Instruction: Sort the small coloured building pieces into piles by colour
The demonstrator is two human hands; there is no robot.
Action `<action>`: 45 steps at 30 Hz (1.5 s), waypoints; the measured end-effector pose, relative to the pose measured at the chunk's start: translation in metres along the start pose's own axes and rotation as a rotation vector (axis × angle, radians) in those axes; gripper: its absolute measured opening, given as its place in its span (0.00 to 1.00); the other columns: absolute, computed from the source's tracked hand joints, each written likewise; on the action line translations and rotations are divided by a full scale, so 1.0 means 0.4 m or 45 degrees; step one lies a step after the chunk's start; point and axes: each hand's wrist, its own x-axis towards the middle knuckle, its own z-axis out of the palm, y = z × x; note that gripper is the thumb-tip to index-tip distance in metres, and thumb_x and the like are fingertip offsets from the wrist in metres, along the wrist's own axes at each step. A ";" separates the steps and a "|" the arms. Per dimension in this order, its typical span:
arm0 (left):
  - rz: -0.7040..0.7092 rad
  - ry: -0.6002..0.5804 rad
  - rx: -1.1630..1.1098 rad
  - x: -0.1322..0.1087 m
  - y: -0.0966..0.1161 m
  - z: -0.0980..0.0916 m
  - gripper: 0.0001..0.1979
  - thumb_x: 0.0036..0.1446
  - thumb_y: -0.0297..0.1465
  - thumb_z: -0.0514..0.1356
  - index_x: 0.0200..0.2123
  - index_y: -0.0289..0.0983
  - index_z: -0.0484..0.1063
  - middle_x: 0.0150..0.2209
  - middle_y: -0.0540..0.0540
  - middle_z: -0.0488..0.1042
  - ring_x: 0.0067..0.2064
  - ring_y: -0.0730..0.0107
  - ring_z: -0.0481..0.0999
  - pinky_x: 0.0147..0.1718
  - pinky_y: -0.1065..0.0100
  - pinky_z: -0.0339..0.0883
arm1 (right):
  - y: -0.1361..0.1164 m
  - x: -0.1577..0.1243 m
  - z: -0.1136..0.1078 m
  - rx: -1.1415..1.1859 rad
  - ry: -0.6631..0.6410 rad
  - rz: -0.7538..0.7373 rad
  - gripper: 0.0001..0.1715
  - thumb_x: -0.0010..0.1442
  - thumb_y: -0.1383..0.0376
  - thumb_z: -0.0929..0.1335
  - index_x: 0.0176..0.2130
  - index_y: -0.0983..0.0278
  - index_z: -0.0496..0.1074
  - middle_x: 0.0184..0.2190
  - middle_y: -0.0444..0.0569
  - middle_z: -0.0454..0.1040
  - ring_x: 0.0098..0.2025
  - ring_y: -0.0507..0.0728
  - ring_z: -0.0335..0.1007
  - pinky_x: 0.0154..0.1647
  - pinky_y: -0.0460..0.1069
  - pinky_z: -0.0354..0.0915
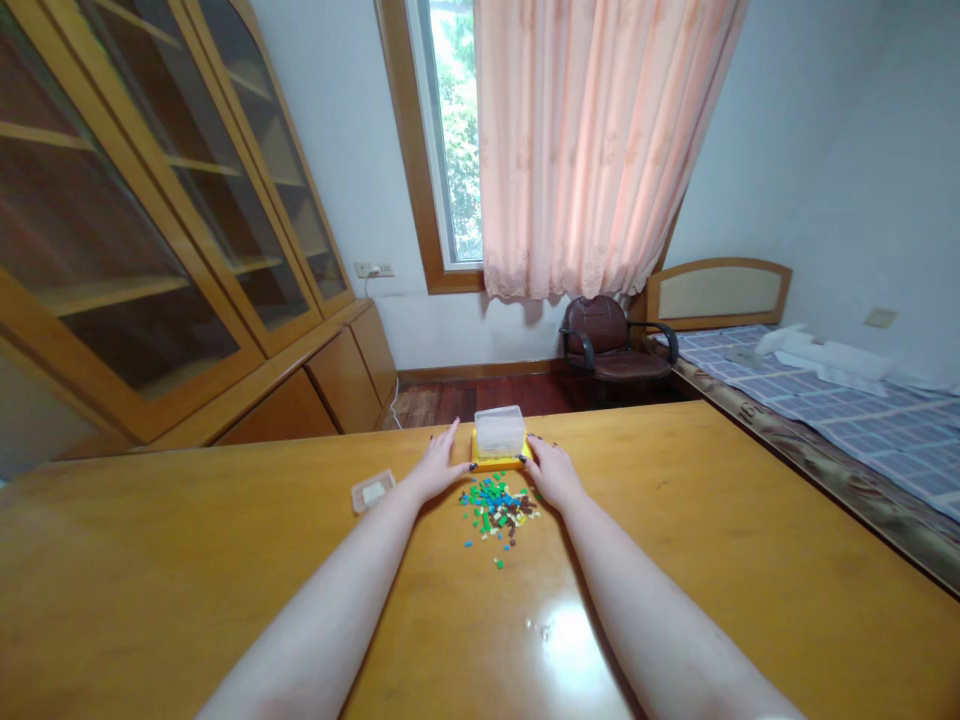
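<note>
A clear plastic box [500,432] stands on a yellow base [496,464] near the far edge of the table. My left hand [439,470] is at the base's left side, fingers stretched forward and the thumb tip at its front left corner. On the other side, my right hand [553,474] has its fingers extended, with thumb and fingertips at the base's right edge. Whether the fingertips press on it is hard to tell. Just in front of the base lies a loose pile of small green, blue, brown, cream and yellow toy bricks [496,503].
A small clear tray [373,492] with something white inside lies left of my left hand on the wooden table [225,560]. Beyond the table are a brown armchair [611,340], a bed [840,420] on the right and a glass-door cabinet [247,350] on the left.
</note>
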 end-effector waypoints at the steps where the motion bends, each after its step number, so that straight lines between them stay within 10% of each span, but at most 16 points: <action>1: 0.002 0.026 0.095 -0.022 -0.016 -0.027 0.43 0.51 0.40 0.60 0.66 0.35 0.44 0.66 0.35 0.50 0.66 0.54 0.51 0.63 0.52 0.44 | 0.000 -0.001 -0.001 0.000 0.004 -0.001 0.26 0.63 0.59 0.60 0.59 0.63 0.61 0.58 0.53 0.65 0.59 0.59 0.61 0.60 0.55 0.52; 6: -0.297 -0.001 0.547 -0.172 -0.131 -0.159 0.45 0.41 0.46 0.65 0.61 0.36 0.57 0.65 0.33 0.52 0.66 0.41 0.47 0.61 0.40 0.38 | -0.001 -0.003 -0.004 0.003 0.010 -0.001 0.26 0.63 0.59 0.59 0.59 0.65 0.61 0.58 0.54 0.66 0.58 0.60 0.61 0.59 0.54 0.53; 10: -0.338 -0.063 0.491 -0.238 -0.190 -0.204 0.28 0.49 0.41 0.59 0.55 0.41 0.66 0.56 0.40 0.69 0.58 0.47 0.65 0.57 0.43 0.52 | -0.006 -0.005 -0.007 0.022 0.014 0.000 0.26 0.63 0.60 0.60 0.58 0.64 0.62 0.58 0.53 0.66 0.58 0.60 0.61 0.59 0.54 0.54; 16: -0.088 0.379 0.068 -0.080 -0.034 -0.210 0.28 0.50 0.36 0.59 0.56 0.38 0.61 0.54 0.41 0.69 0.55 0.58 0.69 0.55 0.56 0.61 | -0.012 -0.008 -0.015 0.033 0.012 0.010 0.25 0.63 0.60 0.60 0.58 0.64 0.63 0.57 0.54 0.66 0.58 0.59 0.62 0.58 0.53 0.54; 24: 0.273 0.132 0.138 0.152 0.248 -0.089 0.26 0.46 0.34 0.66 0.49 0.40 0.66 0.47 0.44 0.74 0.49 0.59 0.73 0.51 0.60 0.64 | -0.013 -0.015 -0.020 0.061 0.023 -0.011 0.28 0.63 0.60 0.61 0.61 0.64 0.58 0.57 0.54 0.67 0.56 0.58 0.64 0.57 0.51 0.56; 33: 0.333 0.026 0.140 0.149 0.173 -0.057 0.42 0.41 0.40 0.69 0.60 0.44 0.59 0.67 0.40 0.47 0.66 0.47 0.46 0.62 0.40 0.34 | -0.002 -0.010 -0.006 0.154 0.104 -0.046 0.34 0.62 0.60 0.61 0.64 0.67 0.52 0.62 0.58 0.59 0.61 0.61 0.57 0.61 0.56 0.53; 45: 0.287 -0.034 -0.515 0.140 0.102 -0.024 0.40 0.44 0.28 0.66 0.61 0.43 0.57 0.60 0.42 0.63 0.60 0.57 0.63 0.61 0.51 0.52 | -0.011 -0.032 -0.012 0.218 0.171 -0.239 0.37 0.59 0.61 0.63 0.65 0.64 0.50 0.61 0.56 0.60 0.60 0.61 0.58 0.61 0.58 0.55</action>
